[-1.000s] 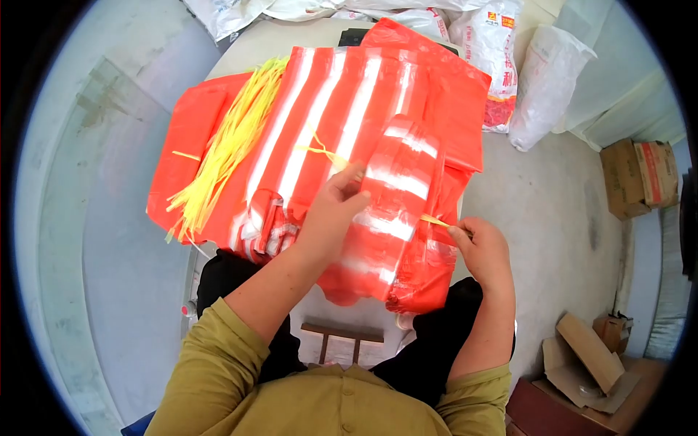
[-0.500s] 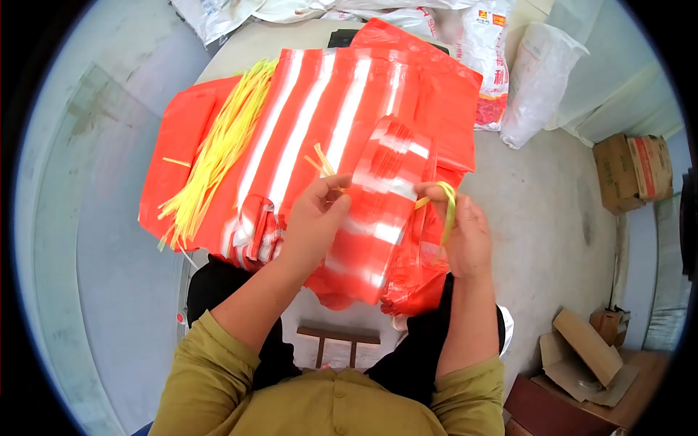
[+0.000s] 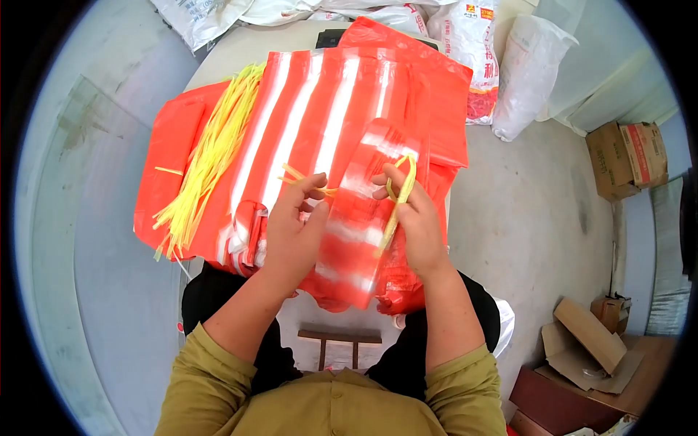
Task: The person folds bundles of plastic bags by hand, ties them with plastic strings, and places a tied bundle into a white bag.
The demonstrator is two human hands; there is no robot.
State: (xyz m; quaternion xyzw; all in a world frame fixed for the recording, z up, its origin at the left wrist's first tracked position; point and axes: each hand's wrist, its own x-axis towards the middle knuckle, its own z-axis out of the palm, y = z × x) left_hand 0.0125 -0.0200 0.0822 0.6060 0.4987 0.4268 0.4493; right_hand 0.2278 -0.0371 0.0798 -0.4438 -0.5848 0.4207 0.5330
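A folded bundle of red and white striped plastic bags (image 3: 352,236) lies in front of me on a larger pile of the same bags (image 3: 298,109). My right hand (image 3: 418,225) is over the bundle's right side, fingers curled, with a yellow plastic strip (image 3: 411,178) looped across them. At the bundle's left edge is my left hand (image 3: 294,236), its fingers bent and its thumb apart from them. Yellow strip ends (image 3: 291,171) show just beyond those fingertips; the strip's path under the hand is partly hidden.
A bunch of yellow strips (image 3: 214,156) lies on the pile's left part. White printed sacks (image 3: 476,65) stand behind at the right. Cardboard boxes (image 3: 625,160) sit on the floor at the far right, and an opened carton (image 3: 589,349) is lower right.
My right hand has moved left, over the bundle, bringing the looped yellow strip with it. My left hand has shifted slightly left and down, its thumb farther from the fingers.
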